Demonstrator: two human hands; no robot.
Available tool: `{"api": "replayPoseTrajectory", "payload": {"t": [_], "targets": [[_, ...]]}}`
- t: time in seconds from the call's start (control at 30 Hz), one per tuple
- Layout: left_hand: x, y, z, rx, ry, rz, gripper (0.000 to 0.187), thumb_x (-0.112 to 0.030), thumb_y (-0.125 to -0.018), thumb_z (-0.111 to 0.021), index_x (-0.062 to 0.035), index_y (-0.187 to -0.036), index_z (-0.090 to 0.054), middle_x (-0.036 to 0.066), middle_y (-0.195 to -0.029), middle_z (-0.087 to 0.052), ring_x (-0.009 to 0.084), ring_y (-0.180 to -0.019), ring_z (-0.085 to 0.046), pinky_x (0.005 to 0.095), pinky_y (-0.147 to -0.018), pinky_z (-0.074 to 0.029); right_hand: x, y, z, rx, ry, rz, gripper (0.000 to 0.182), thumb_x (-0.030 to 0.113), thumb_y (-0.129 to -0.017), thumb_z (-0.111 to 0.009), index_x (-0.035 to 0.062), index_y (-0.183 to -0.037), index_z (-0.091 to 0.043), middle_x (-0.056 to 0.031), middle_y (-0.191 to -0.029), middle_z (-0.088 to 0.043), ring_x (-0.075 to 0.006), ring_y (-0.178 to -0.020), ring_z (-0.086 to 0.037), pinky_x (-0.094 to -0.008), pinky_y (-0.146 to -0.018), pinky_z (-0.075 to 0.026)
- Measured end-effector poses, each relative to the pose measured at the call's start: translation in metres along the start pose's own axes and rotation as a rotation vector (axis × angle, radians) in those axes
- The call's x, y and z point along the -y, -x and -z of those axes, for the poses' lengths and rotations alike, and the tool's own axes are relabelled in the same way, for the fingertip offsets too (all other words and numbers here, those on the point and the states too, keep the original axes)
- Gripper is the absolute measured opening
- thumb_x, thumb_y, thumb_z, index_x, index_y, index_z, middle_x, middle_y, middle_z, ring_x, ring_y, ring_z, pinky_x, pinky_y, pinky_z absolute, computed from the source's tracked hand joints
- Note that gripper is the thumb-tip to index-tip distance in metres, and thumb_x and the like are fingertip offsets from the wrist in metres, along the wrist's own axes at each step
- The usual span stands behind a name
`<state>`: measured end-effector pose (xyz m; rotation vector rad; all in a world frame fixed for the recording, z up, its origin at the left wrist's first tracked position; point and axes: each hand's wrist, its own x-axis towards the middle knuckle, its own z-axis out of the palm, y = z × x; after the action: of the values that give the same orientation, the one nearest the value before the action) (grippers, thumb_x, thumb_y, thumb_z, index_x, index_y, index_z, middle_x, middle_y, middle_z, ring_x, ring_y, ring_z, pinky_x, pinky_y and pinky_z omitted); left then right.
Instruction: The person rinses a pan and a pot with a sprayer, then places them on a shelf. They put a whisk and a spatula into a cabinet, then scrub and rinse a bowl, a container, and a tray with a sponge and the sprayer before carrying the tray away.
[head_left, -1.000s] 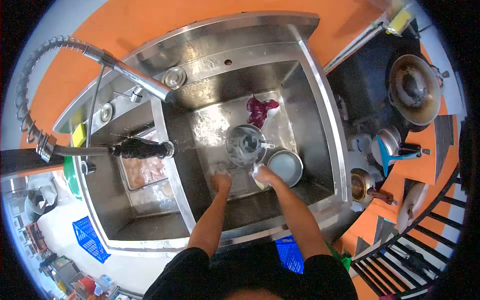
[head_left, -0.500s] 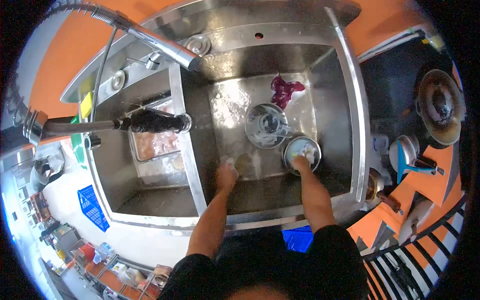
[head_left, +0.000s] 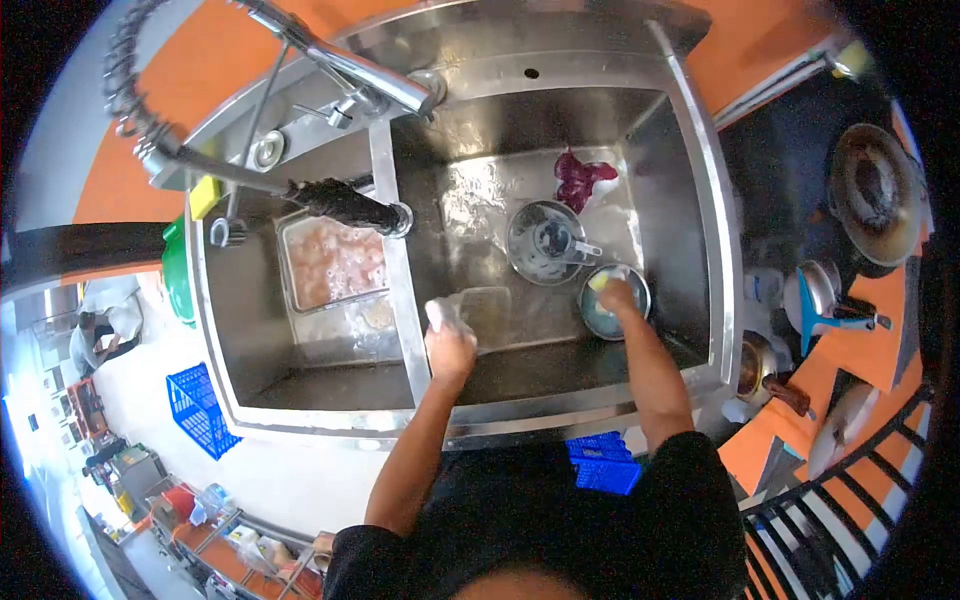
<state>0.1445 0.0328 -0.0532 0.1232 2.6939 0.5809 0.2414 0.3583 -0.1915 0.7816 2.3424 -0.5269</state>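
Note:
My right hand [head_left: 620, 297] is closed on a yellow and white sponge [head_left: 601, 281], over a round metal bowl [head_left: 597, 325] with soapy liquid at the right of the sink. My left hand [head_left: 452, 355] is closed near the sink divider [head_left: 399, 290], with something whitish at its fingers; what it holds I cannot tell. A faint, clear rectangular shape [head_left: 490, 318] shows just right of that hand. Behind the bowl stands a larger metal pot [head_left: 520, 255] with a handled clear cup [head_left: 575, 250] in it. A dark red cloth [head_left: 580, 180] lies on the sink floor [head_left: 478, 240] farther back.
In the left basin sits a metal tray [head_left: 335, 262] of pinkish contents in water. The spray faucet [head_left: 390, 85] and its dark-wrapped pipe [head_left: 345, 205] overhang the left side. Pans [head_left: 875, 195] stand to the right. Blue crates [head_left: 200, 405] are on the floor; a person crouches far left.
My left hand has risen toward the divider with the whitish thing. My right hand has brought the sponge to the bowl's back edge, uncovering more liquid. The view has shifted slightly.

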Motion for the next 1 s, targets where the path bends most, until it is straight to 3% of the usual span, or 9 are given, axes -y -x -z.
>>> {"api": "replayPoseTrajectory", "payload": {"t": [0.2, 0.27, 0.4, 0.47, 0.53, 0.67, 0.8, 0.93, 1.0], "targets": [[0.001, 0.023, 0.050, -0.005, 0.502, -0.197, 0.027, -0.001, -0.074, -0.050, 0.0043, -0.100, -0.052, 0.026, -0.095, -0.056, 0.0422, -0.083, -0.056, 0.0455, -0.079, -0.045, 0.121, 0.158, 0.134, -0.336, -0.678, 0.588, 0.054, 0.011, -0.070, -0.061, -0.0005, -0.116, -0.036, -0.0217, -0.106, -0.048, -0.0351, -0.101, -0.049, -0.0405, -0.093, -0.038], [-0.016, 0.039, 0.082, 0.072, 1.324, 0.101, 0.024, 0.002, -0.077, -0.048, 0.0046, -0.101, -0.053, 0.022, -0.093, -0.058, 0.0380, -0.083, -0.059, 0.0418, -0.075, -0.047, 0.166, 0.195, 0.132, -0.478, -0.484, 0.917, 0.053, 0.007, -0.068, -0.061, 0.0000, -0.115, -0.038, -0.0207, -0.107, -0.048, -0.0349, -0.104, -0.047, -0.0405, -0.094, -0.037], [0.030, 0.042, 0.102, -0.196, 0.635, -0.479, 0.028, -0.015, -0.091, -0.043, 0.0015, -0.110, -0.054, 0.017, -0.096, -0.060, 0.0249, -0.089, -0.057, 0.0354, -0.082, -0.045, 0.266, 0.230, 0.067, -0.745, -0.009, 0.979, 0.031, 0.016, -0.074, -0.056, 0.0050, -0.102, -0.064, -0.0234, -0.120, -0.049, -0.0347, -0.111, -0.048, -0.0447, -0.092, -0.038], [0.060, 0.033, 0.097, -0.159, 0.547, -0.353, 0.026, -0.010, -0.085, -0.048, 0.0014, -0.108, -0.055, 0.020, -0.093, -0.060, 0.0314, -0.085, -0.058, 0.0385, -0.079, -0.045, 0.294, 0.212, 0.018, -0.630, -0.227, 1.086, 0.027, 0.011, -0.072, -0.054, 0.0015, -0.095, -0.064, -0.0201, -0.106, -0.058, -0.0349, -0.104, -0.052, -0.0458, -0.090, -0.040], [0.093, 0.033, 0.074, -0.419, 0.309, -0.472, 0.027, -0.003, -0.075, -0.049, 0.0031, -0.100, -0.056, 0.023, -0.089, -0.059, 0.0410, -0.086, -0.057, 0.0448, -0.071, -0.046, 0.306, 0.198, -0.014, -0.520, -0.008, 1.007, 0.023, 0.011, -0.071, -0.054, 0.0028, -0.090, -0.065, -0.0185, -0.097, -0.061, -0.0345, -0.094, -0.056, -0.0463, -0.084, -0.043], [0.130, 0.024, 0.068, -0.265, 0.629, -0.076, 0.033, 0.003, -0.072, -0.043, 0.0046, -0.102, -0.055, 0.024, -0.085, -0.059, 0.0434, -0.087, -0.056, 0.0466, -0.072, -0.045, 0.309, 0.227, 0.021, -0.453, 0.002, 0.773, 0.018, 0.009, -0.071, -0.055, 0.0039, -0.084, -0.067, -0.0166, -0.088, -0.063, -0.0324, -0.073, -0.062, -0.0455, -0.067, -0.049], [0.133, 0.029, 0.066, -0.400, 0.825, -0.398, 0.027, 0.001, -0.075, -0.043, 0.0047, -0.099, -0.054, 0.018, -0.078, -0.062, 0.0381, -0.073, -0.060, 0.0438, -0.068, -0.047, 0.306, 0.199, -0.028, -0.195, 0.122, 0.978, 0.012, 0.008, -0.069, -0.055, 0.0002, -0.065, -0.063, -0.0196, -0.069, -0.062, -0.0325, -0.073, -0.062, -0.0439, -0.066, -0.050], [0.151, 0.000, 0.040, -0.454, 0.629, -0.529, 0.020, 0.000, -0.077, -0.044, 0.0017, -0.094, -0.055, 0.012, -0.070, -0.058, 0.0276, -0.061, -0.057, 0.0386, -0.060, -0.048, 0.342, 0.209, -0.033, -0.462, 0.111, 0.649, 0.018, 0.016, -0.072, -0.053, 0.0019, -0.068, -0.064, -0.0190, -0.072, -0.063, -0.0335, -0.071, -0.062, -0.0463, -0.066, -0.048], [0.148, 0.005, 0.048, -0.089, 1.091, -0.275, 0.023, -0.003, -0.079, -0.047, 0.0008, -0.099, -0.057, 0.009, -0.082, -0.060, 0.0243, -0.070, -0.057, 0.0345, -0.067, -0.047, 0.316, 0.206, -0.044, -0.681, 0.058, 0.644, 0.021, 0.019, -0.074, -0.051, 0.0034, -0.071, -0.065, -0.0175, -0.072, -0.063, -0.0314, -0.070, -0.062, -0.0454, -0.064, -0.047]]}}
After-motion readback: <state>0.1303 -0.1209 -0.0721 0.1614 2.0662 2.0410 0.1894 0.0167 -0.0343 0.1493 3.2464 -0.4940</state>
